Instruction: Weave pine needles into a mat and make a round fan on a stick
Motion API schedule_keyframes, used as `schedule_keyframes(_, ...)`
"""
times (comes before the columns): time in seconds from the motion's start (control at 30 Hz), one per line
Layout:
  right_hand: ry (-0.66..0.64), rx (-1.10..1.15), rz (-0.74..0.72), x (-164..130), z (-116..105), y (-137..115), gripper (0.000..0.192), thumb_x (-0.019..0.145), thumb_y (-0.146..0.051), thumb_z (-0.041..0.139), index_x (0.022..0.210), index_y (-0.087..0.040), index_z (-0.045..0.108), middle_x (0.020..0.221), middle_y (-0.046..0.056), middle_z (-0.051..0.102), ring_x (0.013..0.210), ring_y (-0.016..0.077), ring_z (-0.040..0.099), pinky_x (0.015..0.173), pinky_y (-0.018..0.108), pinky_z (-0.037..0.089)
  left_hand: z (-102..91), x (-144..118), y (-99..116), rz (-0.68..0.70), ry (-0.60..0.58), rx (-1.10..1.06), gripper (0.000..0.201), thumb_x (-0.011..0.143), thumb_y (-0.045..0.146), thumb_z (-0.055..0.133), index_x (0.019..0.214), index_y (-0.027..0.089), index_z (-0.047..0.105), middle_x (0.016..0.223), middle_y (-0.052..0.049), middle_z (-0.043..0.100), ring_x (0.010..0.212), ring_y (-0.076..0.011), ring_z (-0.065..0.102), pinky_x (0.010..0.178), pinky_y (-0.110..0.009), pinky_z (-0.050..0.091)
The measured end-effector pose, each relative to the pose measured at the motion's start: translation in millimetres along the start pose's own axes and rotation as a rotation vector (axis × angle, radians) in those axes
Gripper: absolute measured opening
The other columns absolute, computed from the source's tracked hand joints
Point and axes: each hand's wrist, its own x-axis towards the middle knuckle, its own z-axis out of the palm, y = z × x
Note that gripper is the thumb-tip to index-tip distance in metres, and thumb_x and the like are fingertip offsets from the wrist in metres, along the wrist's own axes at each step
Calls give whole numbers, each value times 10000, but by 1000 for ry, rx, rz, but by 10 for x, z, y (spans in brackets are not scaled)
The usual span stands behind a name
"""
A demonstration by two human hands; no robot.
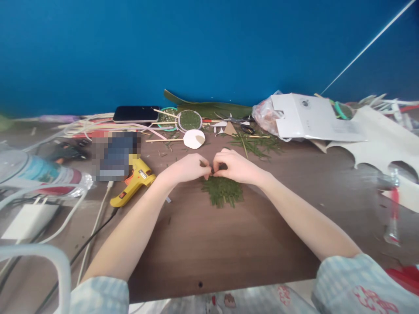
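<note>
My left hand (191, 168) and my right hand (236, 165) meet over the middle of the table, fingertips almost touching. Each has thumb and forefinger pinched together at the upper left edge of a patch of short green grass-like blades (224, 192). What sits between the fingertips is small and dark, too hidden to name. The patch lies flat below my right hand. Just beyond my hands is a white paper disc (193, 138) with a thin wooden stick (163, 140) at its left. Behind it stands a round frame filled with green (189, 121), its rim pale.
A yellow hot glue gun (132, 183) lies left of my left forearm, with cables and a white power adapter (31, 218) nearby. Scissors (247, 128), loose green blades (258, 146) and a white box (317, 117) are at the back right. Cut white sheet (379, 135) lies far right.
</note>
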Motion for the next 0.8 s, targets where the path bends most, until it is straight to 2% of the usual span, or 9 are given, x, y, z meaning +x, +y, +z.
schedule_keyframes(0.2, -1, 59, 96, -30, -45, -39, 53, 737, -228, 636, 712, -188, 613, 793, 20, 558, 757, 150, 499, 725, 277, 348, 12, 4, -26, 7, -10, -25, 262, 702, 307, 450, 642, 174, 668, 648, 10, 657, 533, -101, 458, 522, -230, 319)
schedule_keyframes(0.47, -31, 209, 123, -40, -86, -101, 57, 726, -218, 631, 704, -191, 586, 785, -5, 643, 763, 141, 560, 693, 257, 372, 25, 22, -41, 79, 3, -12, 259, 750, 322, 440, 754, 180, 657, 706, 11, 647, 642, -123, 539, 595, -222, 363)
schedule_keyframes(0.6, -75, 341, 188, -63, -148, -84, 147, 717, -295, 642, 749, -194, 539, 798, -5, 662, 725, 139, 583, 682, 268, 395, 16, 12, -28, 93, 4, -4, 246, 711, 333, 504, 819, 183, 666, 750, 13, 649, 691, -135, 548, 621, -225, 369)
schedule_keyframes(0.8, -86, 369, 255, -87, -217, -83, 236, 764, -416, 576, 787, -210, 463, 759, 13, 685, 715, 152, 593, 658, 275, 386, 18, 21, -51, 96, -23, -22, 248, 714, 308, 495, 821, 180, 679, 770, 6, 676, 694, -138, 565, 628, -225, 385)
